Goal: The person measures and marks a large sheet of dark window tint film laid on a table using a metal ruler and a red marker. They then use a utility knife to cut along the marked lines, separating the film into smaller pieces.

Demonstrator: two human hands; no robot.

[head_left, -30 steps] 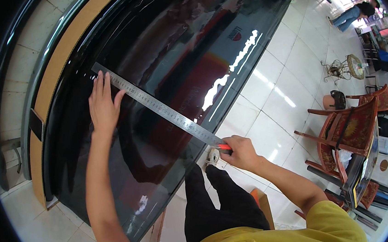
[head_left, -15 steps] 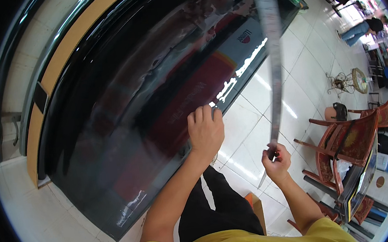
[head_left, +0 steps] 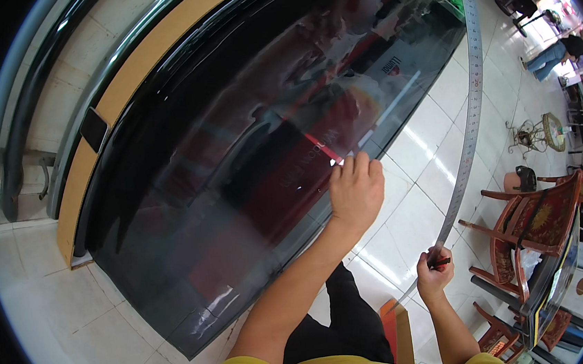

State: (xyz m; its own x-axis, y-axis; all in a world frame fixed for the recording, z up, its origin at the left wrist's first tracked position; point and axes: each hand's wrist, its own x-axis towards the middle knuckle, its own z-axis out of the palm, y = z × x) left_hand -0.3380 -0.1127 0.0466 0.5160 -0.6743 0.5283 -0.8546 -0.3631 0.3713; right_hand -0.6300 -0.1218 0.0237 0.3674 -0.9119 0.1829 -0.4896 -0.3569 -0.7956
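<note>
A large dark, glossy sheet of film (head_left: 168,276) lies over a curved pane on my left, its surface full of reflections. At its near edge is my left hand (head_left: 358,188), fingers bent and closed over the edge; the thumb is hidden. A thin red streak ends at these fingertips, and I cannot tell whether it is a reflection. My right hand (head_left: 436,275), off to the right above the floor, is closed around a long steel ruler (head_left: 470,125). The ruler bows upward past the sheet's far corner. A small red and black object (head_left: 441,262) also shows in that fist.
A tan cardboard strip (head_left: 131,75) with a phone-like black rectangle (head_left: 93,130) follows the pane's far side. Curved dark panes (head_left: 23,122) stand beyond it. Carved wooden chairs (head_left: 541,219) are on the right. An orange box (head_left: 394,325) sits by my legs. A person (head_left: 561,53) is far off.
My left hand has slid right and slightly forward along the sheet's edge. The ruler has swung right and bends more, and my right hand is a little lower. The view has shifted.
</note>
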